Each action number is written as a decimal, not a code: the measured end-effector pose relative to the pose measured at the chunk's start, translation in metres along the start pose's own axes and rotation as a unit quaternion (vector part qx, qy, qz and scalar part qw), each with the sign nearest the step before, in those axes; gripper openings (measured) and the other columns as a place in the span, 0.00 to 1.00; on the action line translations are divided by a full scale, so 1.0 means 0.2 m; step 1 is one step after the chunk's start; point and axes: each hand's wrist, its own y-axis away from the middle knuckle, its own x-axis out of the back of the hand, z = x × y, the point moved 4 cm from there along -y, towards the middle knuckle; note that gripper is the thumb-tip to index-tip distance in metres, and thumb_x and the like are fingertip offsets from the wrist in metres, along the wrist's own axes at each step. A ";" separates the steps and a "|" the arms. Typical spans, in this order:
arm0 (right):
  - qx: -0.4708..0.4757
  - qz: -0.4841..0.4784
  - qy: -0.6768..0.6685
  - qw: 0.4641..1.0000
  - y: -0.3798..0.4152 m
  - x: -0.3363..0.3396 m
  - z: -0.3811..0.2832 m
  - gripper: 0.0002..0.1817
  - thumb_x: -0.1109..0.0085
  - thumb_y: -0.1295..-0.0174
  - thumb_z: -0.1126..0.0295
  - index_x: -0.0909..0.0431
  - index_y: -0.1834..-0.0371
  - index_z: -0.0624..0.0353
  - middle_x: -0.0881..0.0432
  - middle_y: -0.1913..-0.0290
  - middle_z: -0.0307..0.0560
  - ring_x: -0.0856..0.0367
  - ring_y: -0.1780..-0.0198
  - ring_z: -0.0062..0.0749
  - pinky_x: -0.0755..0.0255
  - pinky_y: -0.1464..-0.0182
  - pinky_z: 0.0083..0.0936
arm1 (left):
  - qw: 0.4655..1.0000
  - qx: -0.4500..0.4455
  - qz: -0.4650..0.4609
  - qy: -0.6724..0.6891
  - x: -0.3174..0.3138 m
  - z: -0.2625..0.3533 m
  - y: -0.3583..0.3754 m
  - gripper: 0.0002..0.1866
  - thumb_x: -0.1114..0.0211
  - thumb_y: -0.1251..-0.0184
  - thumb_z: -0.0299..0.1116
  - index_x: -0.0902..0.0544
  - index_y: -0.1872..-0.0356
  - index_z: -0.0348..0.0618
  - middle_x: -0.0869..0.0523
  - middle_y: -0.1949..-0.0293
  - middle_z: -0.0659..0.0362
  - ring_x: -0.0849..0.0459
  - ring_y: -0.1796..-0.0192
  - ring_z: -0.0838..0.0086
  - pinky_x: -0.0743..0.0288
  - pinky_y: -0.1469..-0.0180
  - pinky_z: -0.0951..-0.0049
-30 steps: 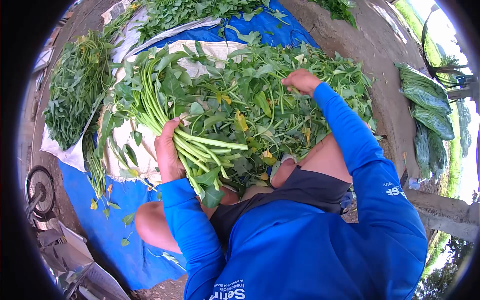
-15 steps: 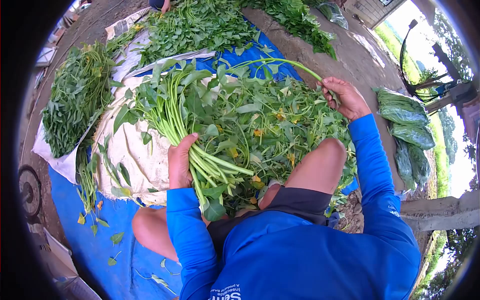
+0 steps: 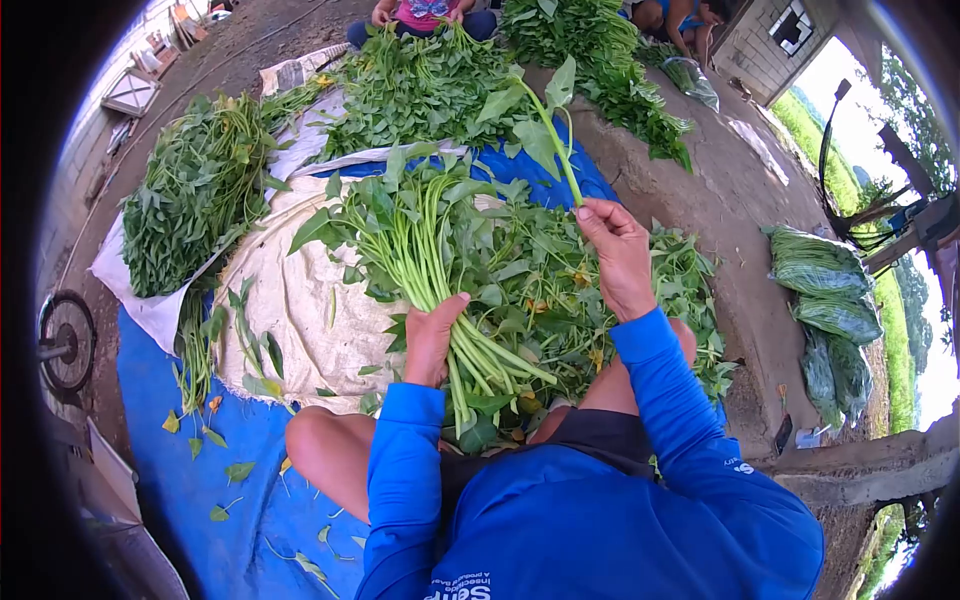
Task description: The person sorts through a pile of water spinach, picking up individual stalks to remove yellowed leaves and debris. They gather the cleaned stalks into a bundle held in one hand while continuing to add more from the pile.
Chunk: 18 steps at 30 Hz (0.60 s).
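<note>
My left hand (image 3: pixel 432 340) is wrapped round a thick bunch of water spinach (image 3: pixel 415 255), its leafy tops pointing away from me and its cut stem ends towards my lap. In my right hand (image 3: pixel 618 250), fingers and thumb pinch the lower end of a single water spinach stem (image 3: pixel 560 150), held upright with a few leaves at its top. Beneath both hands spreads a loose heap of water spinach (image 3: pixel 540 270) with some yellow leaves. A pale sack cloth (image 3: pixel 320 310) lies left of the bunch.
Bundled greens (image 3: pixel 195 200) lie at the left, more greens (image 3: pixel 420 95) ahead. Two people sit at the far side, one in a pink shirt (image 3: pixel 425 12). Plastic-bagged greens (image 3: pixel 825 280) rest on the right ledge. A blue tarp (image 3: pixel 200 500) with scattered leaves covers the ground.
My right hand has moved left and down, now with a short upright stem instead of a long arching one. The view has shifted, bringing the people at the far side into sight.
</note>
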 end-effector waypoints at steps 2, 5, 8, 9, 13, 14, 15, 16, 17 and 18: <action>-0.062 -0.028 0.026 0.997 0.20 -0.15 0.18 0.12 0.27 0.25 0.70 0.10 0.44 0.64 0.11 0.57 0.32 0.21 0.59 0.13 0.26 0.53 0.18 | 1.000 -0.001 -0.012 0.009 -0.02 -0.05 0.00 0.17 0.21 0.34 0.27 0.16 0.47 0.35 0.10 0.59 0.57 0.11 0.65 0.72 0.14 0.62 0.70; -0.140 -0.108 0.130 0.976 0.51 -0.27 0.42 0.14 0.29 0.24 0.68 0.10 0.44 0.68 0.10 0.59 0.38 0.20 0.60 0.17 0.23 0.55 0.22 | 0.999 -0.034 -0.034 0.014 -0.03 -0.12 0.00 0.18 0.23 0.30 0.29 0.16 0.44 0.35 0.10 0.55 0.59 0.10 0.60 0.74 0.14 0.55 0.71; -0.115 -0.118 0.208 0.964 0.58 -0.29 0.43 0.16 0.32 0.24 0.67 0.11 0.44 0.69 0.09 0.59 0.46 0.17 0.61 0.25 0.21 0.54 0.29 | 0.996 -0.064 -0.059 0.036 -0.07 -0.09 0.02 0.21 0.23 0.28 0.32 0.17 0.40 0.36 0.10 0.52 0.59 0.11 0.57 0.76 0.15 0.55 0.72; -0.106 -0.114 0.225 0.962 0.58 -0.30 0.39 0.16 0.33 0.23 0.66 0.11 0.43 0.69 0.09 0.59 0.50 0.15 0.61 0.29 0.20 0.53 0.31 | 0.995 -0.067 -0.060 0.037 -0.07 -0.09 0.02 0.21 0.23 0.28 0.32 0.17 0.40 0.36 0.10 0.51 0.59 0.11 0.56 0.75 0.15 0.54 0.72; -0.009 -0.181 0.320 0.930 0.59 -0.33 0.33 0.16 0.35 0.25 0.65 0.11 0.46 0.69 0.09 0.58 0.62 0.10 0.58 0.50 0.18 0.51 0.41 | 0.993 -0.110 -0.047 -0.014 -0.08 -0.10 0.01 0.20 0.24 0.30 0.30 0.16 0.41 0.36 0.09 0.51 0.59 0.11 0.56 0.74 0.16 0.53 0.72; 0.003 -0.220 0.333 0.917 0.59 -0.33 0.33 0.17 0.35 0.26 0.64 0.11 0.47 0.68 0.10 0.58 0.62 0.10 0.57 0.53 0.18 0.50 0.43 | 0.993 -0.105 -0.054 -0.027 -0.08 -0.10 0.01 0.19 0.24 0.31 0.29 0.16 0.41 0.36 0.09 0.51 0.59 0.11 0.56 0.74 0.16 0.53 0.72; 0.014 -0.259 0.345 0.902 0.57 -0.34 0.29 0.17 0.35 0.27 0.63 0.11 0.48 0.68 0.10 0.57 0.63 0.10 0.56 0.55 0.18 0.50 0.45 | 0.992 -0.099 -0.060 -0.040 -0.07 -0.11 0.00 0.19 0.24 0.31 0.29 0.16 0.42 0.36 0.09 0.51 0.59 0.11 0.56 0.74 0.16 0.52 0.71; 0.027 -0.296 0.356 0.886 0.55 -0.36 0.22 0.17 0.35 0.28 0.62 0.10 0.49 0.67 0.10 0.57 0.64 0.10 0.55 0.58 0.18 0.49 0.47 | 0.992 -0.095 -0.067 -0.055 -0.07 -0.10 0.00 0.19 0.24 0.32 0.28 0.15 0.42 0.36 0.09 0.52 0.59 0.11 0.56 0.74 0.16 0.52 0.71; -0.022 -0.343 0.412 0.844 0.51 -0.34 0.16 0.18 0.33 0.29 0.59 0.10 0.51 0.65 0.10 0.55 0.64 0.09 0.53 0.55 0.19 0.47 0.47 | 0.993 -0.059 -0.067 -0.073 -0.06 -0.10 0.00 0.24 0.23 0.35 0.25 0.17 0.39 0.36 0.10 0.50 0.60 0.13 0.53 0.75 0.17 0.47 0.72; -0.043 -0.282 0.372 0.883 0.42 -0.34 0.08 0.20 0.33 0.30 0.57 0.10 0.48 0.63 0.10 0.52 0.66 0.09 0.50 0.56 0.20 0.44 0.46 | 0.992 -0.068 -0.072 -0.076 -0.08 -0.08 0.01 0.25 0.23 0.35 0.25 0.18 0.37 0.36 0.10 0.49 0.59 0.12 0.53 0.75 0.17 0.47 0.72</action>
